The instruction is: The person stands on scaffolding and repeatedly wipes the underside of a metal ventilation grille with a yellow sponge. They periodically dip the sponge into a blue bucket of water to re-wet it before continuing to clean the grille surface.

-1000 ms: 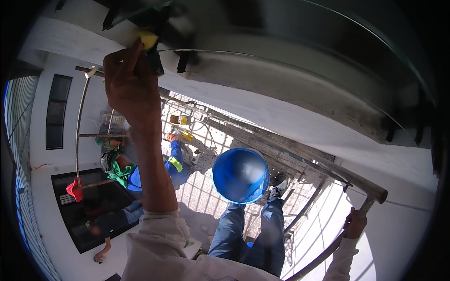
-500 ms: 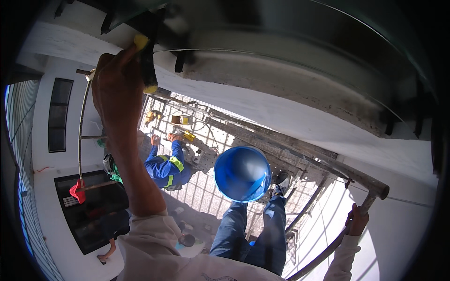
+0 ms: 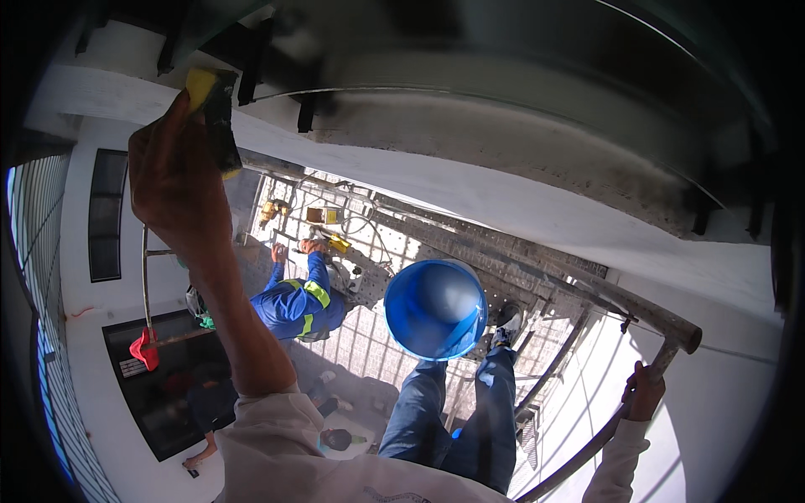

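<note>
Fingers point(image 3: 173, 124) first: pinching a yellow-and-dark sponge point(image 3: 220, 119) in the left hand point(image 3: 172, 189), upper left of the frame, just beside a black bracket point(image 3: 257, 63) (can't tell if touching) and near a long grey ledge point(image 3: 503, 155). Over at lower right, got the right hand point(image 3: 644, 394) wrapped round a metal post point(image 3: 665, 360), probably for balance.

Biggest worry: dropping the sponge. Gripped near one end by the look of it, so could easily pop loose if snagged on a bracket. Might then fall toward the co-worker in blue point(image 3: 293, 306), left of centre in the frame.

Also reaching pretty far with one arm, so could tip off balance by overstretching, worse with a slack hold on the post. Might bump the blue bucket point(image 3: 404, 314) too, mid-frame and right by the dark shoe point(image 3: 508, 321), with one careless step.
</note>
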{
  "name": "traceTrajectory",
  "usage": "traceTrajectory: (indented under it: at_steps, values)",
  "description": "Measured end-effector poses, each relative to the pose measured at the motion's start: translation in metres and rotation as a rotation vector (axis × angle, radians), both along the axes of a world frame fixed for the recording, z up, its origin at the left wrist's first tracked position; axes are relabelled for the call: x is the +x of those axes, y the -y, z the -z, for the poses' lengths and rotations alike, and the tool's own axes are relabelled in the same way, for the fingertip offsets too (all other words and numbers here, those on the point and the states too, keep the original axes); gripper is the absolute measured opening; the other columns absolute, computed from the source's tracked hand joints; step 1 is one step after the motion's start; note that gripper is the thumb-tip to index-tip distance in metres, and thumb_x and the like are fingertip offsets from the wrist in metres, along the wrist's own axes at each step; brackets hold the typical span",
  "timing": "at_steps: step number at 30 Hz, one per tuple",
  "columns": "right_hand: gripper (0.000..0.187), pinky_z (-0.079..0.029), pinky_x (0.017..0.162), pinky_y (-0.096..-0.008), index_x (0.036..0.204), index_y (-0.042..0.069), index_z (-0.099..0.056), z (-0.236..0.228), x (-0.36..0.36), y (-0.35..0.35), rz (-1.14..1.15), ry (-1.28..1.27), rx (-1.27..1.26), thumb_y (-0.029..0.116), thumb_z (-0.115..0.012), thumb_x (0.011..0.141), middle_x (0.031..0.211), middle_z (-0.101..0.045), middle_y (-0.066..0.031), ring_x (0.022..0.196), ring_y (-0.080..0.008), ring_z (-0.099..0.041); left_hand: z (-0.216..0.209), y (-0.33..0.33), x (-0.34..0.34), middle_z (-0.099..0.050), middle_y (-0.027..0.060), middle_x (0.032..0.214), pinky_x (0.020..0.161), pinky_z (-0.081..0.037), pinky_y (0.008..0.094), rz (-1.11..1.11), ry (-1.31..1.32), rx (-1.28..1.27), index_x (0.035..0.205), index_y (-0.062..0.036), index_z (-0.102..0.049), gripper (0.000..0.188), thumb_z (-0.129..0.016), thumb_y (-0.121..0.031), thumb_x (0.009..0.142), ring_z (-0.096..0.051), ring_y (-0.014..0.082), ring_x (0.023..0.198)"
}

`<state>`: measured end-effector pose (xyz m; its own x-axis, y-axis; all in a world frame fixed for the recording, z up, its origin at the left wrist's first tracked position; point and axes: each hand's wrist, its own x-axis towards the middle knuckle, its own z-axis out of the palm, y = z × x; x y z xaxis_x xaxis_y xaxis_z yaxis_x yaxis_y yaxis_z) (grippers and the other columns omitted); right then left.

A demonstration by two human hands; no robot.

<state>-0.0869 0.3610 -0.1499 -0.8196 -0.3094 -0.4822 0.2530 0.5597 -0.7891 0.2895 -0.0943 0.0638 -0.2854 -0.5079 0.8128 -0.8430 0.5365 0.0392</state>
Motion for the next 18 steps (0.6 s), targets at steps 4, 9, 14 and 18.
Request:
traceTrajectory:
  at_steps: [4, 9, 14, 18]
  values:
    - [0.033, -0.025, 0.031, -0.0266, 0.061, 0.009, -0.046, -0.004, 0.002, 0.002, -0.006, -0.011, 0.000, 0.016, -0.069, 0.083, 0.046, -0.043, -0.0013, 0.031, -0.0104, -0.036, 0.016, -0.008, -0.003, -0.063, 0.0038, 0.092, 0.070, -0.054, 0.0295, 0.139, 0.019, -0.260, 0.107, -0.0122, -0.070, 0.033, -0.066, 0.006, 0.080, -0.062, 0.0146, 0.086]
    - [0.033, -0.024, 0.032, -0.0262, 0.062, 0.008, -0.046, -0.001, 0.002, 0.002, 0.024, -0.020, 0.014, 0.017, -0.070, 0.083, 0.046, -0.043, -0.0012, 0.031, -0.0101, -0.036, 0.015, 0.030, -0.010, -0.066, -0.0038, 0.102, 0.073, -0.046, 0.0273, 0.185, 0.225, -0.425, 0.106, -0.0184, -0.071, 0.035, -0.069, 0.000, 0.077, -0.058, 0.0117, 0.090]
    - [0.033, -0.024, 0.032, -0.0259, 0.063, 0.009, -0.046, 0.001, 0.001, -0.003, -0.009, -0.004, -0.038, 0.018, -0.071, 0.082, 0.047, -0.043, -0.0005, 0.032, -0.0098, -0.036, 0.001, 0.045, -0.015, -0.067, -0.0066, 0.107, 0.076, -0.043, 0.0307, 0.092, 0.421, -0.412, 0.106, -0.0257, -0.071, 0.040, -0.067, 0.000, 0.075, -0.057, 0.0136, 0.090]
    - [0.033, -0.024, 0.032, -0.0259, 0.064, 0.009, -0.046, 0.003, -0.003, -0.007, -0.012, 0.024, -0.038, 0.018, -0.072, 0.081, 0.047, -0.043, -0.0002, 0.032, -0.0095, -0.035, 0.004, 0.028, -0.023, -0.067, 0.0000, 0.109, 0.078, -0.052, 0.0339, 0.021, 0.444, -0.156, 0.112, -0.0175, -0.067, 0.036, -0.061, 0.002, 0.082, -0.064, 0.0166, 0.090]
